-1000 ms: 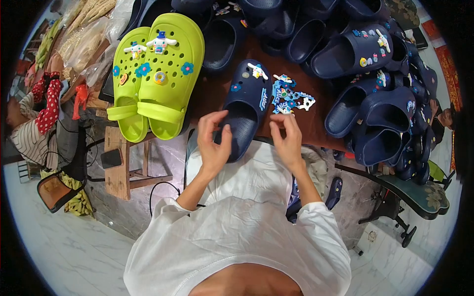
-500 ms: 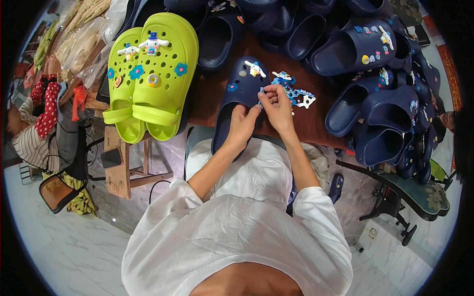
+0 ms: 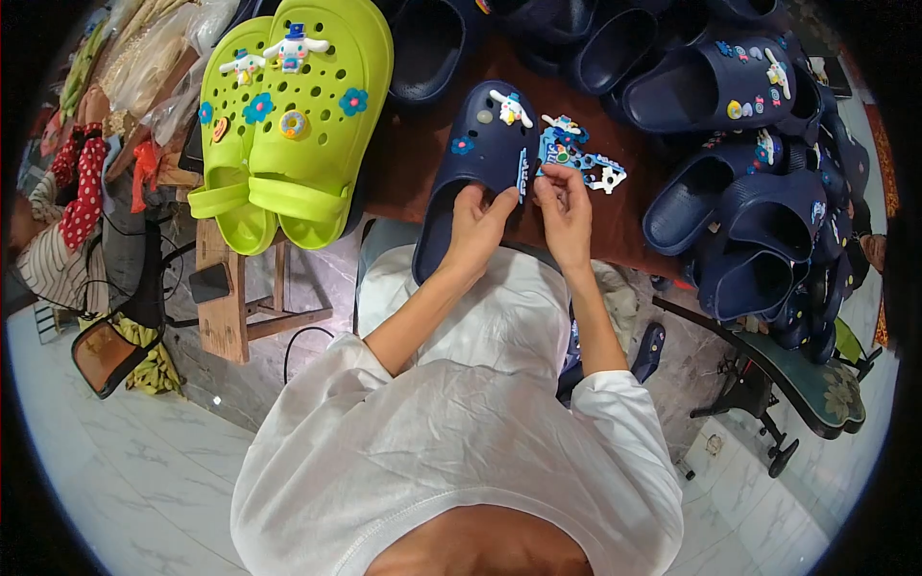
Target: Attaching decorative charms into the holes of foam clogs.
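The navy clog (image 3: 488,139) lies toe away from me, heel past the bench's (image 3: 615,230) near edge, its upper bearing a white figure (image 3: 512,110), blue flower (image 3: 462,145) and blue strip (image 3: 522,178). My left hand (image 3: 477,230) dips into its opening; my right hand (image 3: 568,216) bunches fingertips at the charms (image 3: 567,156); what either pinches, I cannot tell. Brown surface separates charms from clog stack (image 3: 783,200).

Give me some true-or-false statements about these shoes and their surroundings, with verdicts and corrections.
The left hand is at the front navy clog. True.
The green clogs bear blue flower charms. True.
The green clogs lie right of the front navy clog. False: they lie left of it.
The phone lies on the floor. False: the phone lies on the wooden stool.
Loose charms lie right of the front navy clog. True.
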`<act>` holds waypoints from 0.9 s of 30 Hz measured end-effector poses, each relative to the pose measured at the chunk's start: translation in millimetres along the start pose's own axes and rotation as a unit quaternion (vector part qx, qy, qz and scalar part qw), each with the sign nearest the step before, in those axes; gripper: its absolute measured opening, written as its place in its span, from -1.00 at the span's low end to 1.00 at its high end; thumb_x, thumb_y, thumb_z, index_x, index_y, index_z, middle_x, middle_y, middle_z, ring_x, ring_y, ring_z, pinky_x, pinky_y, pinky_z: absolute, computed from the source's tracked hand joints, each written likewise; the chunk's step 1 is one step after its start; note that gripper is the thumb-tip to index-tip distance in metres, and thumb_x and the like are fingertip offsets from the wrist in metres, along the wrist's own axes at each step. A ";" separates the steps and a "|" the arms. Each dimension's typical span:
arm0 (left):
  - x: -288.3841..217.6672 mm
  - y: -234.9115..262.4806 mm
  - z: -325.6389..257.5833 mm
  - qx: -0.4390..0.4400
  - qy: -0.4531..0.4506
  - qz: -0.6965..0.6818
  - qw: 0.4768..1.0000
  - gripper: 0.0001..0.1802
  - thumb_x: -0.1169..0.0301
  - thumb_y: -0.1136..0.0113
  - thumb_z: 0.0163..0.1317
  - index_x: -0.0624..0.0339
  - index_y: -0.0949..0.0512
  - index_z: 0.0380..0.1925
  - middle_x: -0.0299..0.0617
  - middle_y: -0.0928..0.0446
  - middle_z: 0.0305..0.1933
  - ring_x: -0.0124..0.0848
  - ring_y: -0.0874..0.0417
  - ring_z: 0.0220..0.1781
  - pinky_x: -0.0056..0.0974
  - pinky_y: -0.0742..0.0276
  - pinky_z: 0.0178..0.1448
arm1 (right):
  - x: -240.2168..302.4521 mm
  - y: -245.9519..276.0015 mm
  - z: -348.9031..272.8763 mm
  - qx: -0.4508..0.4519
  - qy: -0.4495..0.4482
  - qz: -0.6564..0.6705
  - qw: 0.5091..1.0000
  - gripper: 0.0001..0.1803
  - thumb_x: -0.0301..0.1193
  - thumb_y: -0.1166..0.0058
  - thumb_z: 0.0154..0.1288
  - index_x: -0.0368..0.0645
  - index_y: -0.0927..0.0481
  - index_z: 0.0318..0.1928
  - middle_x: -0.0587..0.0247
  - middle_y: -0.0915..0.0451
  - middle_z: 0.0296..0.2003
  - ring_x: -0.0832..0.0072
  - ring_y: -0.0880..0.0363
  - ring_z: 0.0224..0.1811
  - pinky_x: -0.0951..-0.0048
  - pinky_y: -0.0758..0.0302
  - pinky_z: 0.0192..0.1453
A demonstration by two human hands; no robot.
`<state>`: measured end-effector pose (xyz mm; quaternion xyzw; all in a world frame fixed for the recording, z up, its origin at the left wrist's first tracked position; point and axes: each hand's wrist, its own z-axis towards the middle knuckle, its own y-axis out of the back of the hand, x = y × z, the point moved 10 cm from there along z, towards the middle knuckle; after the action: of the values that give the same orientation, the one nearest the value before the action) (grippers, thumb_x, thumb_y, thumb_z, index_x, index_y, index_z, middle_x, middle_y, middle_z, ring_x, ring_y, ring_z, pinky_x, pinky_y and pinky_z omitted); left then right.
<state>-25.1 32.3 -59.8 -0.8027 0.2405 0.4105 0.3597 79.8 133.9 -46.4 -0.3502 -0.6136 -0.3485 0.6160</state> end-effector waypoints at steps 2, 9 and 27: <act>1.2 0.6 -1.1 -0.013 -0.009 0.007 1.000 -0.66 0.43 -0.15 0.30 0.42 -0.47 0.01 -0.19 -0.57 -0.04 -0.53 -0.55 -0.08 -0.42 -0.46 -0.01 | -2.1 -1.1 1.2 0.002 -0.018 -0.009 1.000 -0.72 -0.41 -0.18 0.33 -0.26 -0.45 -0.04 0.27 -0.49 -0.25 0.64 -0.47 -0.27 0.64 -0.48 -0.23; -8.4 -1.4 -3.6 -0.039 -0.060 0.008 0.997 -0.76 0.46 -0.11 0.32 0.41 -0.47 -0.09 -0.23 -0.54 -0.19 -0.58 -0.52 -0.19 -0.45 -0.43 -0.14 | 1.5 -13.1 14.0 -0.039 -0.019 -0.188 0.981 -0.64 -0.27 -0.27 0.26 -0.23 -0.41 -0.16 0.28 -0.47 -0.39 0.57 -0.47 -0.34 0.46 -0.46 -0.34; -10.4 -6.8 -6.8 -0.031 -0.093 -0.036 0.995 -0.69 0.48 -0.08 0.35 0.40 -0.45 0.04 -0.20 -0.55 -0.01 -0.55 -0.53 -0.02 -0.43 -0.44 0.06 | 17.3 -4.3 5.9 -0.040 0.038 -0.152 0.987 -0.81 -0.38 -0.10 0.37 -0.25 -0.49 -0.17 0.19 -0.59 -0.43 0.49 -0.60 -0.43 0.42 -0.50 -0.36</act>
<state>-22.8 32.2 -45.9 -0.7799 0.1646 0.4772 0.3701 73.2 136.8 -29.1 -0.2634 -0.6212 -0.4754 0.5645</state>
